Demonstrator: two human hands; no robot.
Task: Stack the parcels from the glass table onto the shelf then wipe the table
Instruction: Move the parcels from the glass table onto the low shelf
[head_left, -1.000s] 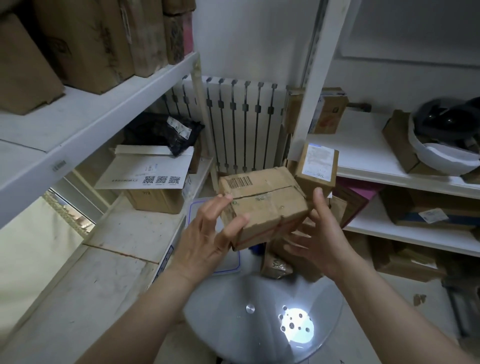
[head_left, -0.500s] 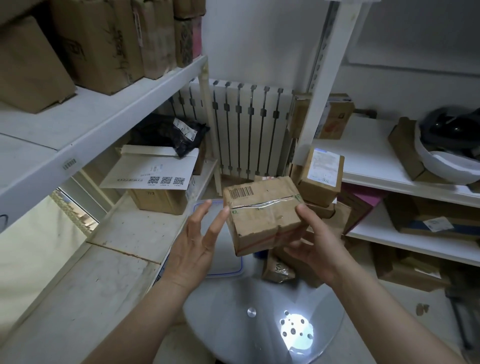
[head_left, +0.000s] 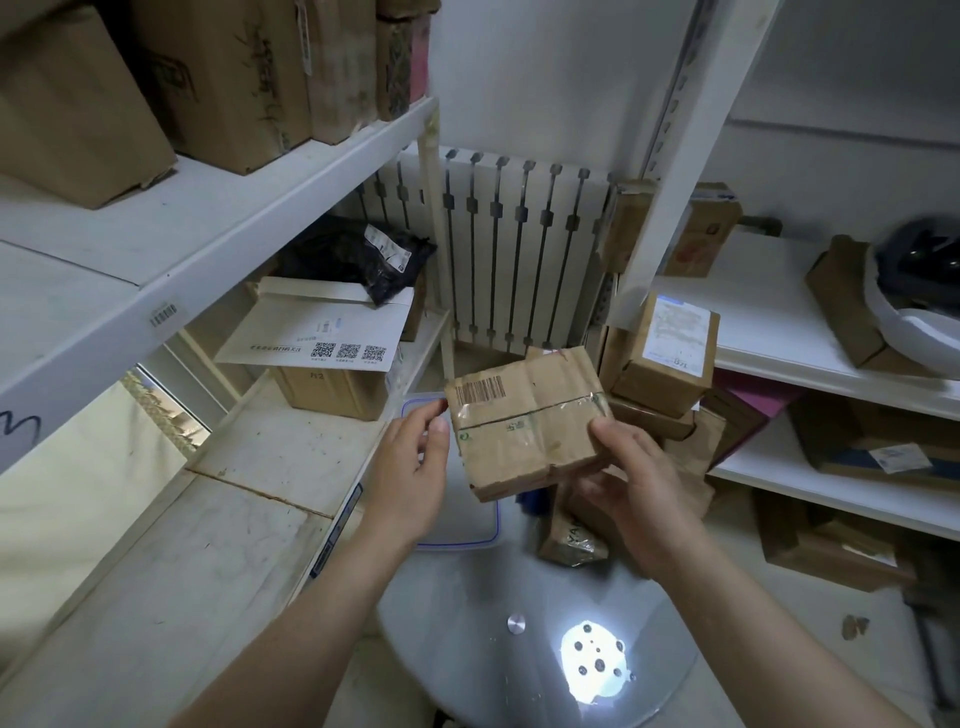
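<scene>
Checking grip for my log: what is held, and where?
A cardboard parcel: right hand grips its right edge, thumb on top; left hand pinches its left edge.

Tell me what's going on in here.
A person is at work between storeroom shelves. Both hands hold one taped cardboard parcel above the round glass table: the right hand grips its right end, thumb on top, and the left hand pinches its left corner. More parcels sit piled at the table's far side. The shelf on the left has bare room in front of a box.
</scene>
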